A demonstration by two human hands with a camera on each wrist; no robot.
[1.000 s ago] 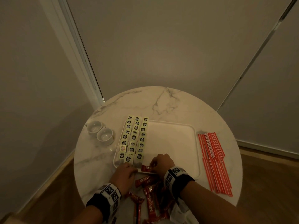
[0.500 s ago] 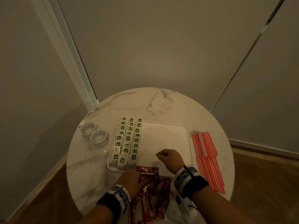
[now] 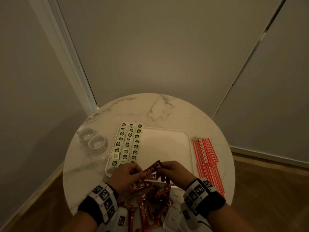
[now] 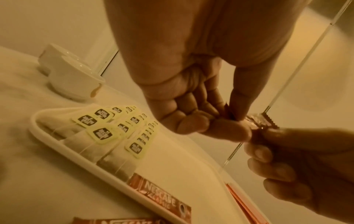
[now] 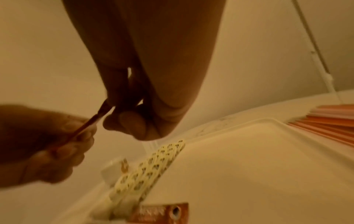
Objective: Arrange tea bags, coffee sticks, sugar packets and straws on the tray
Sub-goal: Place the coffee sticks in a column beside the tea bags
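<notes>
Both my hands hold one red coffee stick [image 3: 151, 169] just above the front edge of the white tray [image 3: 167, 144]. My left hand [image 3: 133, 171] pinches its near end between thumb and fingers [image 4: 228, 130]. My right hand [image 3: 163, 169] pinches the far end [image 5: 107, 109]. Another coffee stick [image 4: 161, 197] lies flat in the tray's front, beside the tea bags [image 3: 128, 143]. These fill the tray's left side in three columns. More coffee sticks [image 3: 150, 203] are heaped on the table in front of the tray. Red straws [image 3: 207, 158] lie on the table right of the tray.
Two white cups [image 3: 96, 143] stand on the round marble table [image 3: 150, 111] left of the tray. White wrapping [image 3: 172, 220] lies under the stick pile at the table's near edge. Walls close in behind the table. The tray's middle and right show bare surface.
My left hand dropped back to the stick pile and came up again. Now both hands hold a coffee stick raised over the tray's front edge, above the one laid down before.
</notes>
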